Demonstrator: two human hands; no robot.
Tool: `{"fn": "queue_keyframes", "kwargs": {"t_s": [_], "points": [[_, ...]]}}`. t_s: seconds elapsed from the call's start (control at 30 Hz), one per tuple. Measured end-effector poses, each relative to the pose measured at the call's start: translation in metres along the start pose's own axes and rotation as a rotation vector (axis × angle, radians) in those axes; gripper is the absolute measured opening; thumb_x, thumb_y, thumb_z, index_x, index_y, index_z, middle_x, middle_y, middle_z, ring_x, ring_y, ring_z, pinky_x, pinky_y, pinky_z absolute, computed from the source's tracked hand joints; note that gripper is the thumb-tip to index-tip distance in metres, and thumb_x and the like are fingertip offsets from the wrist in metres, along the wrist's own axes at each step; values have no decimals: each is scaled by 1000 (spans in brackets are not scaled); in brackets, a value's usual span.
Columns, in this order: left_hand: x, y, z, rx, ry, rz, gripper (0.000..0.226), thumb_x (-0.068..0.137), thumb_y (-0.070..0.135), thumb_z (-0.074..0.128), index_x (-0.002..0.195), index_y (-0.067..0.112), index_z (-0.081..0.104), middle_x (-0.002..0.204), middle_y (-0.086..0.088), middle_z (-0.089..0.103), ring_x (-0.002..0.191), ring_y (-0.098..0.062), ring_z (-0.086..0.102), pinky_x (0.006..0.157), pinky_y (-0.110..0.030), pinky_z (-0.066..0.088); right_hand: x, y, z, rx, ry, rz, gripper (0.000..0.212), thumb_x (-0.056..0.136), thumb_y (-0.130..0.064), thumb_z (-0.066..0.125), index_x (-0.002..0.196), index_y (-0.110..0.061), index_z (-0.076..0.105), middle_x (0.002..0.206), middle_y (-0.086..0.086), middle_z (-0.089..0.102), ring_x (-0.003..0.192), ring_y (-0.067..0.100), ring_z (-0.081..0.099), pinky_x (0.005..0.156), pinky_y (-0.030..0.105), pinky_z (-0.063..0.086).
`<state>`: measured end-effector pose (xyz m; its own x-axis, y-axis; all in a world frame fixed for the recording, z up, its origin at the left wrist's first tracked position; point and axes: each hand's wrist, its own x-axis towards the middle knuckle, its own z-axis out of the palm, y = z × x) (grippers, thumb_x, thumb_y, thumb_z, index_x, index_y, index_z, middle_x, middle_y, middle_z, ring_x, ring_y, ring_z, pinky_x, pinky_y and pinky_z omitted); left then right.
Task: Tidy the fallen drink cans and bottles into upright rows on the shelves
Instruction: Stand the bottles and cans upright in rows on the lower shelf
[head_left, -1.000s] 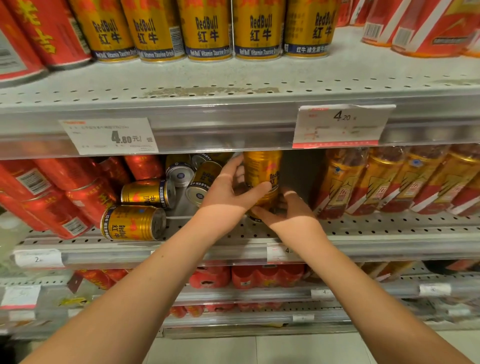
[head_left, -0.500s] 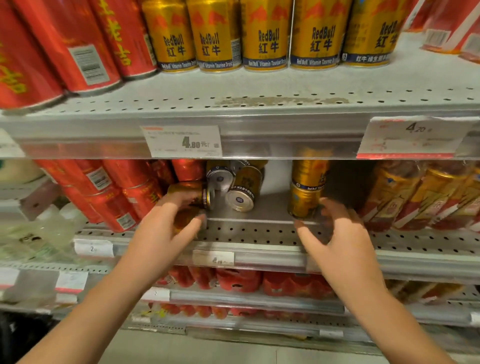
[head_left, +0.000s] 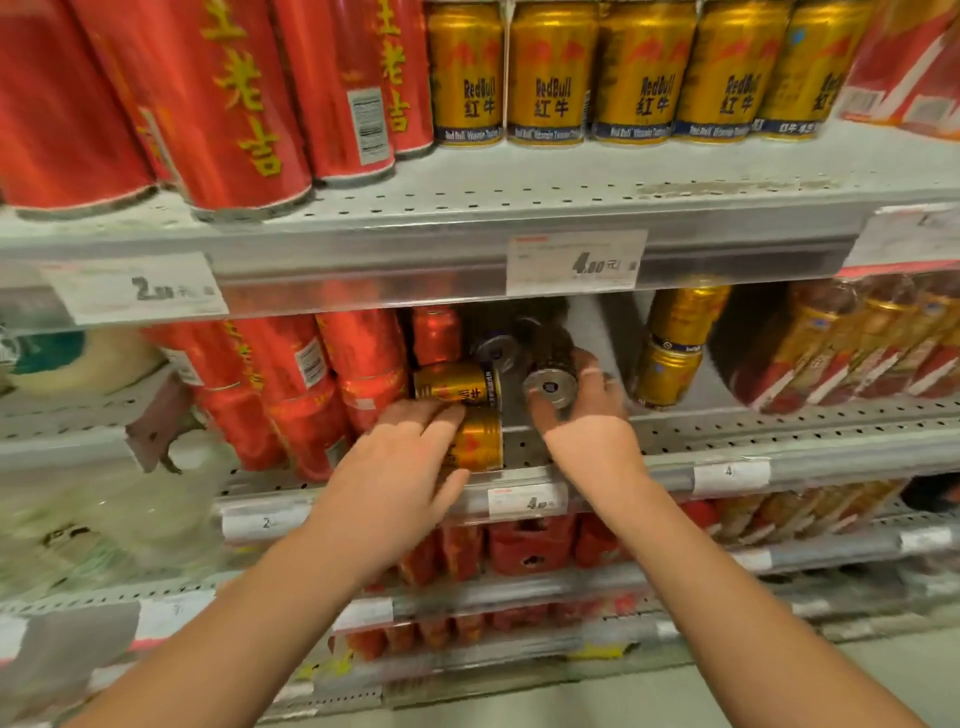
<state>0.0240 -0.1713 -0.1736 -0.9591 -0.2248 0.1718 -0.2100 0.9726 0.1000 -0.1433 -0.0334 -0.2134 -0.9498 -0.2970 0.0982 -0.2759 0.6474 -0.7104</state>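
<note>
On the middle shelf (head_left: 753, 436) several gold Red Bull cans lie fallen. My left hand (head_left: 400, 467) grips the front fallen gold can (head_left: 480, 439) near the shelf edge; a second fallen gold can (head_left: 457, 383) lies stacked above it. My right hand (head_left: 587, 410) curls round another fallen can (head_left: 551, 382) whose silver end faces me. One more fallen can (head_left: 496, 348) lies behind, in shadow. Two gold cans (head_left: 675, 343) stand stacked upright to the right.
Tall red cans (head_left: 291, 379) lean at the left of this shelf, bottled drinks (head_left: 857, 343) at the right. The shelf above carries upright gold cans (head_left: 639, 73) and red cans (head_left: 218, 93). Price tags line the shelf edges. Lower shelves hold red packs (head_left: 524, 545).
The view swung left. My left hand moved onto the front fallen can. My right hand left the upright stacked cans and took hold of a fallen can in the middle.
</note>
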Motion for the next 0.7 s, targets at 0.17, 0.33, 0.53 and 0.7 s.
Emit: {"fn": "queue_keyframes", "kwargs": {"t_s": [0.17, 0.33, 0.53, 0.7], "points": [[5, 1, 0, -24, 30, 16, 53, 97, 47, 54, 144, 21, 48, 132, -4, 57, 123, -27, 50, 90, -38, 50, 16, -9, 2, -36, 8, 146, 73, 94, -58, 54, 149, -14, 34, 137, 19, 54, 123, 39, 56, 98, 45, 47], [12, 5, 4, 22, 37, 25, 59, 95, 48, 53, 148, 23, 44, 134, -1, 51, 126, -25, 41, 91, -36, 50, 33, -22, -2, -149, -117, 284, 92, 83, -81, 43, 143, -11, 44, 138, 16, 56, 121, 35, 57, 97, 40, 48], [22, 7, 6, 80, 28, 21, 73, 90, 59, 53, 150, 20, 37, 141, -1, 43, 132, -23, 36, 98, -34, 46, 44, -13, -3, 139, -184, 283, 66, 78, -63, 70, 127, -20, 62, 123, 7, 68, 116, 28, 63, 98, 35, 49], [29, 10, 5, 136, 3, 17, 69, 88, 64, 52, 143, 22, 45, 140, -3, 40, 131, -24, 35, 99, -36, 43, 36, 8, -15, 472, -153, 247, 50, 82, -37, 81, 120, -15, 58, 98, -3, 70, 86, 9, 66, 77, 13, 48]]}}
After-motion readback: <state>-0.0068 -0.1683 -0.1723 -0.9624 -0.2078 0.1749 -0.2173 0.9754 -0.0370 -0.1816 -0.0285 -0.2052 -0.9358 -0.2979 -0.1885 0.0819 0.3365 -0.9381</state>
